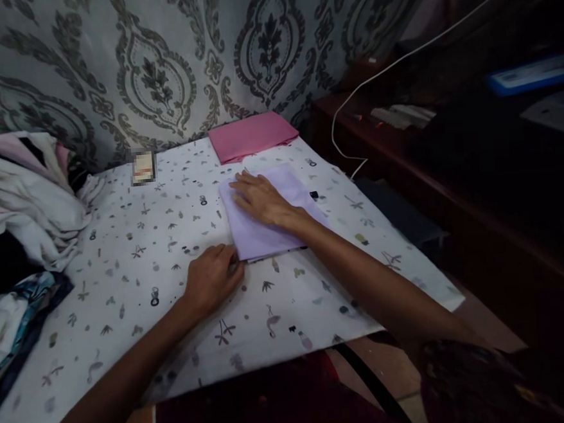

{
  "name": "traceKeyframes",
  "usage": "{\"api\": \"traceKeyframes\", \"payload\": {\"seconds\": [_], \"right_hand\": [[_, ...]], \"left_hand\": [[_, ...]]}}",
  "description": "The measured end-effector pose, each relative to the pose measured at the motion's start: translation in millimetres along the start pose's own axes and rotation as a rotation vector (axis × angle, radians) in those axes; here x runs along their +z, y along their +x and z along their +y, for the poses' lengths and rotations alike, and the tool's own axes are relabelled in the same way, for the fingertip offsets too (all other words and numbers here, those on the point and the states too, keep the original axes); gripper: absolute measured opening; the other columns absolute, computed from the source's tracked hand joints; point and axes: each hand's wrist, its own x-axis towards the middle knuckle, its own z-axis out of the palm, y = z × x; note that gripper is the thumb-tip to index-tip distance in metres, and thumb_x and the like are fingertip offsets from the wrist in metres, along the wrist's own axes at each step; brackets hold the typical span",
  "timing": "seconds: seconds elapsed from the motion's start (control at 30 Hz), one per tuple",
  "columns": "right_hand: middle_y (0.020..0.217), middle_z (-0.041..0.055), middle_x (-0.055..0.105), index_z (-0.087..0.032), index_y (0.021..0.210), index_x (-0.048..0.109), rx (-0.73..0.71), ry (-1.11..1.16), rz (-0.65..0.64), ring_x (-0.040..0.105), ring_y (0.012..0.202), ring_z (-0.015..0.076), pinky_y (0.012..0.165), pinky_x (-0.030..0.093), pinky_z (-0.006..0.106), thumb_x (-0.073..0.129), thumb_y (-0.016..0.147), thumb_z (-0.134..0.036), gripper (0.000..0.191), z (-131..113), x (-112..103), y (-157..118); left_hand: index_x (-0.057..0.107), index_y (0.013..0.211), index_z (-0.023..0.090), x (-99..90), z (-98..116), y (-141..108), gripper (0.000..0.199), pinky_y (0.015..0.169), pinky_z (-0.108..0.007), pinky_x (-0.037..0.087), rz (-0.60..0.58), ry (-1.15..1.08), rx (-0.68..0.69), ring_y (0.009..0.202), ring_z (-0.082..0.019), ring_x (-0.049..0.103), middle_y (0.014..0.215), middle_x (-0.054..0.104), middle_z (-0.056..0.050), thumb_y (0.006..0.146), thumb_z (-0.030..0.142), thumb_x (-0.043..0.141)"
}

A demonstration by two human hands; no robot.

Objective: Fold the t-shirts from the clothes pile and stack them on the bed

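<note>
A folded lavender cloth (283, 231) lies on the table, roughly square, with its layered edge facing me. My right hand (262, 199) rests flat on its upper part, palm down, fingers stretched out to the far left. At the cloth's near left corner, my left hand (214, 277) has its fingers curled together on the edge. The fingertips there are partly hidden. Just beyond the lavender cloth sits a folded pink cloth (253, 136), close to the table's far edge.
A white printed sheet (167, 232) covers the table. Heaped clothes (34, 196) take up the left side. A small blurred cream packet (143, 167) lies near the back. On the right stands dark furniture (383, 140), with a white cable (397, 56) hanging over it. Behind is a patterned curtain (156, 72).
</note>
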Motion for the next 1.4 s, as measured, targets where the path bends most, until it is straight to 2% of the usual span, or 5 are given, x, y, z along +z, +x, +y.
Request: {"api": "traceKeyframes", "payload": {"seconds": [0.17,0.5,0.9,1.17,1.4], "right_hand": [[0.160,0.0192,0.036,-0.012,0.143,0.051,0.080,-0.034,-0.101,0.023,0.152,0.0326,0.120,0.015,0.059,0.032,0.106,-0.039,0.050,-15.9,14.3,17.9],[0.161,0.0139,0.037,-0.016,0.143,0.053,0.152,-0.049,-0.024,0.020,0.152,0.0334,0.121,0.014,0.060,0.033,0.104,-0.040,0.050,-5.4,29.9,22.0],[0.158,0.0162,0.041,-0.014,0.141,0.054,0.156,-0.021,-0.038,0.025,0.151,0.0327,0.120,0.017,0.060,0.033,0.105,-0.036,0.047,-16.9,17.9,18.9],[0.155,0.0107,0.045,-0.024,0.132,0.058,-0.398,0.214,-0.093,0.039,0.144,0.0278,0.116,0.034,0.051,0.070,0.088,-0.041,0.049,-19.4,-9.8,-70.3],[0.130,0.0109,0.059,-0.023,0.105,0.058,-0.272,0.160,0.114,0.053,0.125,0.0266,0.103,0.045,0.048,0.061,0.086,-0.013,0.022,-24.8,15.4,-110.9]], "left_hand": [[0.062,0.087,0.020,1.8,16.4,10.1,0.016,0.068,-0.032,0.044,0.018,0.053,-0.169,0.085,-0.024,0.063,0.087,0.070,-0.007,0.091,0.033,0.053],[0.055,0.073,0.022,5.9,22.2,-10.7,0.009,0.063,-0.033,0.041,0.016,-0.064,-0.300,0.065,-0.020,0.058,0.068,0.064,-0.002,0.082,0.023,0.055],[0.061,0.083,0.021,12.4,29.6,-10.7,0.016,0.064,-0.034,0.040,0.013,0.014,-0.218,0.080,-0.025,0.064,0.085,0.070,-0.009,0.091,0.024,0.048],[0.062,0.088,0.019,2.4,28.4,-9.6,0.019,0.065,-0.031,0.040,-0.028,0.059,-0.210,0.081,-0.022,0.067,0.087,0.073,-0.007,0.093,0.025,0.045],[0.063,0.086,0.020,1.8,30.3,-12.2,0.020,0.066,-0.031,0.039,-0.021,0.027,-0.222,0.082,-0.022,0.067,0.087,0.074,-0.006,0.094,0.026,0.046]]}}
